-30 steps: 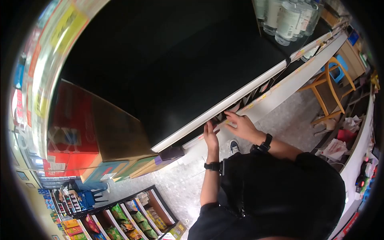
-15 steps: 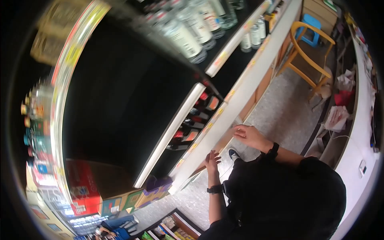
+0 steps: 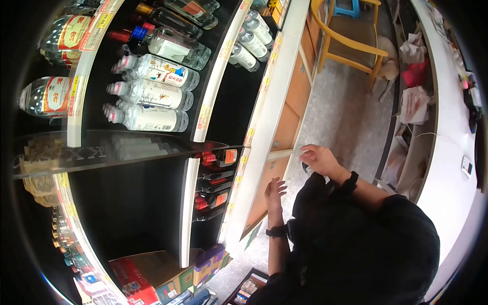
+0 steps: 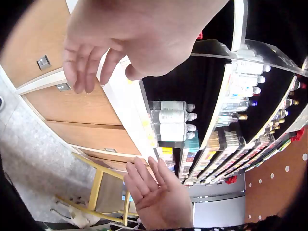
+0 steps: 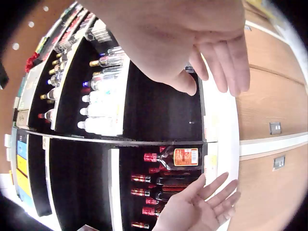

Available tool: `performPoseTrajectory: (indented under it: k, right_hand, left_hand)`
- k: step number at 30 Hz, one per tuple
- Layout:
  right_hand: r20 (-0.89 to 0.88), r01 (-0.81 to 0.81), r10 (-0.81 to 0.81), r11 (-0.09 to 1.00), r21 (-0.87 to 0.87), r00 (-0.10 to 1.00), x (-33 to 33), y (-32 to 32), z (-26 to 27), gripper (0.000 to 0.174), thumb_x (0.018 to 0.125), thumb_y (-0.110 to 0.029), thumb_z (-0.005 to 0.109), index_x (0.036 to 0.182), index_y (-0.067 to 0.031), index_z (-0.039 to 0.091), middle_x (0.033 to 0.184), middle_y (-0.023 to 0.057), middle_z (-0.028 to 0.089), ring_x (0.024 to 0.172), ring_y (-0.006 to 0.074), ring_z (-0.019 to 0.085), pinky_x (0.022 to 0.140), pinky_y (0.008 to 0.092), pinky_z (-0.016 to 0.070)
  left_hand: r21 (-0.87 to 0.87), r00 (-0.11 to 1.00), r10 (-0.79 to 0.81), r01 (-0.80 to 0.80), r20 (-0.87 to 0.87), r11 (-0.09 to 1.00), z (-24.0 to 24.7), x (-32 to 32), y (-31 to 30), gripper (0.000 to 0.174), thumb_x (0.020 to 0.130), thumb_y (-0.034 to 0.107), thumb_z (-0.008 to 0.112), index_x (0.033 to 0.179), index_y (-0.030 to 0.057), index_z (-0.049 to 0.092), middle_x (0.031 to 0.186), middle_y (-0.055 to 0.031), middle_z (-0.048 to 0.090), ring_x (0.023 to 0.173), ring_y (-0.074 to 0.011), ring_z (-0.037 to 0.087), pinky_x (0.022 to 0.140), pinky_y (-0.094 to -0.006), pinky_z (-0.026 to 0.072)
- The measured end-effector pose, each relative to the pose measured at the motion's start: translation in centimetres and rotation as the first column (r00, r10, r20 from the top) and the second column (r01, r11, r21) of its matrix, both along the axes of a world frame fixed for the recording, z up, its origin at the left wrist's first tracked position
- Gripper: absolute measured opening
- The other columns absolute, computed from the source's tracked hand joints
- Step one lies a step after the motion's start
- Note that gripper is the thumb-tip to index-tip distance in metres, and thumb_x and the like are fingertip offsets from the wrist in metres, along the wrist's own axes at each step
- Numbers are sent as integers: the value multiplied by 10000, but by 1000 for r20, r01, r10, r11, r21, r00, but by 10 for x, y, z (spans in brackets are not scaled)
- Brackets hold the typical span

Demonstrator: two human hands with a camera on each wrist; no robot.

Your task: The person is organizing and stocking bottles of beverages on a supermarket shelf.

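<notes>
Head view: the left hand (image 3: 275,192) and right hand (image 3: 317,158) hover with fingers loosely spread, holding nothing, just right of the white shelf edge (image 3: 259,147). The dark glass flask bottles with red caps (image 3: 217,157) lie on the low shelf to its left.

Left wrist view: both palms are bare.

Right wrist view: the bottles look rigid, smooth and breakable, probably fairly heavy. Grip the flat body, not the cap.
</notes>
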State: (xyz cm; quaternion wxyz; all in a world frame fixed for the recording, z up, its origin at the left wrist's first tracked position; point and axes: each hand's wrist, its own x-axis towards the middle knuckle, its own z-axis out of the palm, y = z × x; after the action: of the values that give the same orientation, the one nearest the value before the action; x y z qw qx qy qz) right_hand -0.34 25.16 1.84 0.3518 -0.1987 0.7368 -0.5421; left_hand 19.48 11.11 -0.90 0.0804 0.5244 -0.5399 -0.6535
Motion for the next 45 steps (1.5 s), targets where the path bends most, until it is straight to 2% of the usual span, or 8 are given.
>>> performPoseTrajectory:
  k: [17, 19, 20, 22, 25, 29, 35, 45]
  right_hand:
    - [-63, -50, 61, 983, 174, 996, -54, -64, -4, 399, 827, -292, 659, 1106, -7, 629, 934, 154, 702, 866, 285, 686, 774, 360, 536]
    - [-79, -66, 76, 989, 130, 994, -66, -77, -2, 393, 824, -286, 667, 1099, -9, 631, 957, 162, 697, 893, 290, 684, 798, 347, 532]
    - [-82, -78, 76, 997, -21, 994, -78, -83, -26, 376, 827, -284, 671, 1085, -13, 634, 977, 168, 692, 917, 284, 681, 813, 336, 530]
    - [-78, -114, 114, 993, 2, 990, -88, -86, -2, 371, 831, -283, 671, 1085, -15, 632, 981, 170, 691, 920, 277, 681, 809, 334, 531]
    - [-19, -226, 226, 974, 11, 974, -118, -83, 15, 369, 839, -285, 670, 1091, -19, 625, 970, 169, 692, 913, 258, 684, 799, 329, 532]
    - [-102, -359, 356, 933, -2, 929, -156, -56, 5, 342, 837, -292, 673, 1048, -26, 634, 923, 156, 699, 866, 257, 690, 763, 333, 535]
    - [-83, -500, 506, 862, 85, 859, -184, -14, 18, 349, 849, -268, 679, 1094, -26, 625, 964, 162, 689, 883, 236, 684, 769, 313, 536]
    - [-110, -471, 466, 882, -27, 878, -140, 40, 5, 364, 826, -295, 681, 1066, -25, 640, 923, 165, 694, 853, 266, 684, 748, 336, 535]
  left_hand:
    - [18, 995, -97, 96, 27, 995, -5, -81, -61, 418, 976, 363, 489, 1111, -8, 624, 830, -105, 677, 753, -169, 650, 641, -267, 499]
    - [4, 994, -104, 104, -18, 995, -1, -92, -69, 427, 968, 383, 500, 1112, 4, 633, 842, -102, 677, 774, -169, 660, 665, -274, 504]
    - [-7, 998, -46, 46, -47, 999, -6, -103, -70, 436, 967, 394, 498, 1108, 10, 647, 845, -104, 678, 773, -170, 656, 670, -274, 502]
    - [-29, 999, -27, 26, -38, 999, 2, -114, -72, 427, 969, 387, 497, 1113, 16, 652, 847, -109, 678, 771, -171, 653, 665, -275, 500]
    - [-68, 996, 73, -76, -43, 995, 6, -138, -60, 423, 968, 385, 500, 1115, 19, 653, 852, -109, 680, 775, -173, 654, 658, -274, 501]
    - [-49, 957, 289, -290, -32, 956, 0, -167, -7, 415, 968, 378, 500, 1109, 22, 658, 866, -113, 684, 780, -172, 655, 650, -269, 502]
    - [-42, 949, 313, -314, -40, 948, 3, -188, 57, 414, 966, 377, 497, 1130, 31, 654, 870, -110, 682, 787, -178, 655, 664, -279, 501]
    - [-39, 946, 320, -322, -40, 946, 7, -146, 137, 401, 966, 380, 501, 1101, 43, 671, 871, -122, 678, 780, -180, 648, 665, -290, 498]
